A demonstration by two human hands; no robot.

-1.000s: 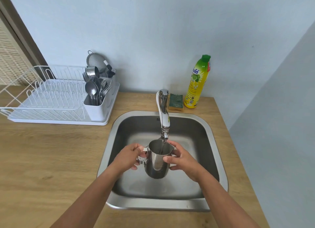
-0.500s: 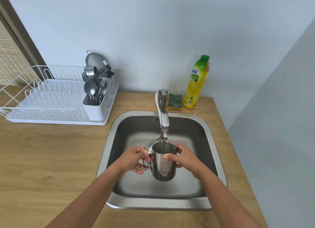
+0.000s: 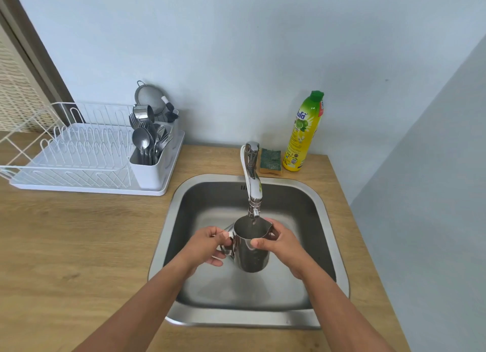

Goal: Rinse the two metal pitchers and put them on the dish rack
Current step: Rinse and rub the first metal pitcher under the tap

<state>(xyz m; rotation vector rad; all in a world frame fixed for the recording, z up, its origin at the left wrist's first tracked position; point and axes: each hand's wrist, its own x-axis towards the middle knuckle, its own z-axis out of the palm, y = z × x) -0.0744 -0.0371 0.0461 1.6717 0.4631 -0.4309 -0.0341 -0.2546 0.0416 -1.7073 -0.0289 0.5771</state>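
Pitcher: I am seeing 1 shiny steel pitcher (image 3: pixel 251 249) being held upright over the stainless sink basin (image 3: pixel 310 212), its mouth directly under the chrome faucet spout (image 3: pixel 253 191).
Left hand (image 3: pixel 207 244): fingers are curling around the handle, closed on it.
Right hand (image 3: pixel 281 244): thumb and fingers are pressing the pitcher wall near the rim.
Second pitcher: I am not finding it for certain.
Destination: white wire dish rack (image 3: pixel 79 151) is sitting well apart, at left on the wooden counter (image 3: pixel 79 246).
Risk: wet steel is probably slippery; carrying it full could be spilling water onto the counter.
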